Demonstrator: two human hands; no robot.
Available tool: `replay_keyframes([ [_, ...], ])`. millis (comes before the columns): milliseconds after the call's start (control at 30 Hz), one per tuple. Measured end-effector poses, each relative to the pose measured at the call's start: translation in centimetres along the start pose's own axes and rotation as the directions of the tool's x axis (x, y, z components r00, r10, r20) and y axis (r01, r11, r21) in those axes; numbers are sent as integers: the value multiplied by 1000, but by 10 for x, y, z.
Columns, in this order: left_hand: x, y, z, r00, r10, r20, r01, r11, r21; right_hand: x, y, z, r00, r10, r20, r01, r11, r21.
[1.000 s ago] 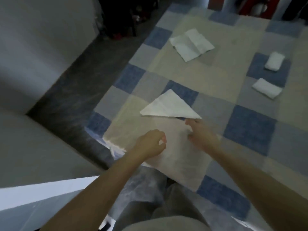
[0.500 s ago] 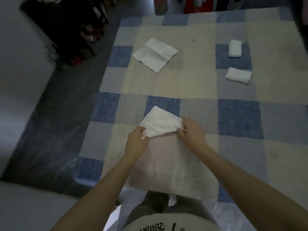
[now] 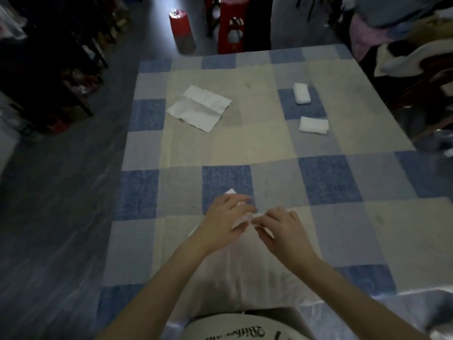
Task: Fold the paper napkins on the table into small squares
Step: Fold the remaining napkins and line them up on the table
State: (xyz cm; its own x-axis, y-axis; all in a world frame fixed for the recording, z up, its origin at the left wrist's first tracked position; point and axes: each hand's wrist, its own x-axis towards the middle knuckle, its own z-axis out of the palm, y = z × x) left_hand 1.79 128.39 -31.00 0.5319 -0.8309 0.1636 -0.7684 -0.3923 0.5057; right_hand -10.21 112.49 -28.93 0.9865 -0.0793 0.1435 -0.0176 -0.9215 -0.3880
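- Working a napkin [image 3: 241, 218] near the 6 o'clock edge of the surface [image 3: 343, 229], the two hands meet over it; only a white corner at its 12 o'clock end and slivers between the fingers show.
- The left hand [image 3: 226, 214] lies over the napkin with fingers curved down onto it, and seems to hold it; the exact grip is hidden.
- The right hand [image 3: 278, 225] has fingers bent inward at the napkin's 3 o'clock edge, apparently pinching a fold; I cannot tell for sure, since the fingertips are blurred.
- An unfolded napkin [image 3: 199, 107] lies flat toward 11 o'clock, well apart from the hands, with creases across it.
- Two folded napkins [image 3: 302, 93] [image 3: 314, 125] sit toward 1 o'clock, near each other but apart.
- Judging by the paper, a napkin is very light, thin and limp: it will slide on the checked cloth [image 3: 328, 177], spring open at a crease, and tear if tugged hard.
- Best to take hold at corners or along an edge with light fingertip pinches, pin the body down with the other hand, then press along each crease to set it.
- The thicker the folded packet gets, the firmer the press it likely needs to stay square.
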Motion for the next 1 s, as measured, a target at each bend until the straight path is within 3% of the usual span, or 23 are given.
replay_keyframes([
  [67, 6, 4, -7, 994, 105, -21, -106, 994, -22, -1, -6, -12, 997, 70, -26, -69, 997, 42],
  [167, 12, 0, -20, 991, 133, -19, -133, 991, -10, 0, -4, -22, 986, 163, 31, -165, 977, 137],
  [267, 12, 3, -29, 983, 184, -6, -184, 983, -2, 3, 5, -31, 970, 166, 176, -203, 954, 220],
  [367, 11, 7, -37, 981, 193, 14, -192, 981, -18, 6, 13, -39, 955, 83, 285, -135, 977, 167],
  [500, 9, 8, -53, 988, 137, 70, -134, 990, -48, -1, 18, -49, 979, 58, 197, -133, 910, 392],
  [567, 13, 9, -66, 979, 6, 204, 20, 992, -125, 1, 17, -56, 969, 167, 180, -241, 784, 573],
  [633, 21, 6, -78, 922, -77, 380, 111, 991, -68, 10, 21, -62, 945, 233, 229, -326, 678, 658],
  [700, 34, 1, -89, 837, -80, 541, 15, 992, 123, 20, 32, -64, 932, 269, 244, -363, 691, 625],
  [767, 47, -2, -100, 783, -84, 616, -66, 974, 217, 30, 46, -68, 929, 310, 202, -369, 748, 551],
  [867, 65, -6, -125, 880, -58, 471, -13, 989, 146, 46, 62, -82, 943, 327, 66, -323, 842, 433],
  [933, 73, -6, -143, 963, -35, 269, 9, 995, 98, 54, 66, -96, 940, 339, -37, -294, 862, 413],
  [1000, 76, -4, -156, 998, 28, 50, -32, 996, 86, 58, 67, -107, 932, 328, -154, -236, 873, 428],
])
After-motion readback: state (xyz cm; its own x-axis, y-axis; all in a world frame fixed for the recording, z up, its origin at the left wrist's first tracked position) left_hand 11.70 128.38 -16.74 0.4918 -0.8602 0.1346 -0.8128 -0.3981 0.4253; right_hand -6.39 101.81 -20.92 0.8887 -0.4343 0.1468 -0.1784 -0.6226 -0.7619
